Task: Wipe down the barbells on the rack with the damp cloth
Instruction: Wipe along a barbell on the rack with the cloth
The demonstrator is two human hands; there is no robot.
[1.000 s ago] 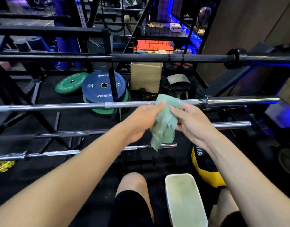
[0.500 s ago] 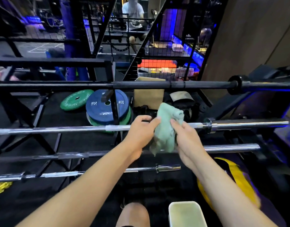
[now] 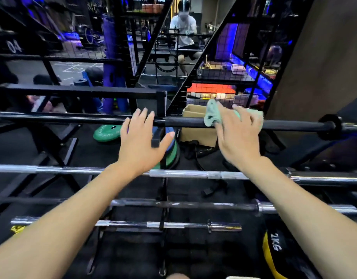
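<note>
A: Two hands up at the black barbell [image 3: 185,122]?
B: Yes; right hand [image 3: 239,135] grips green cloth [image 3: 213,114] on it; left hand [image 3: 141,140], fingers spread, rests alongside.

- Green weight plate [image 3: 106,133]: flat on the dark floor behind the rack.
- Stack of plates [image 3: 172,147]: blue plate on top, green below, just right of the single green plate.
- Cardboard box [image 3: 195,125]: open, on the floor right of the stack.
- Black and yellow ball [image 3: 278,256]: lower right, marked "2KG".
- Yellow item [image 3: 17,228]: on the floor at the left edge; kind cannot be told.
- Seated person [image 3: 183,35]: white top, dark shorts, far background.
- Wire mesh panel [image 3: 224,77]: right of centre, lit blue and orange behind.
</note>
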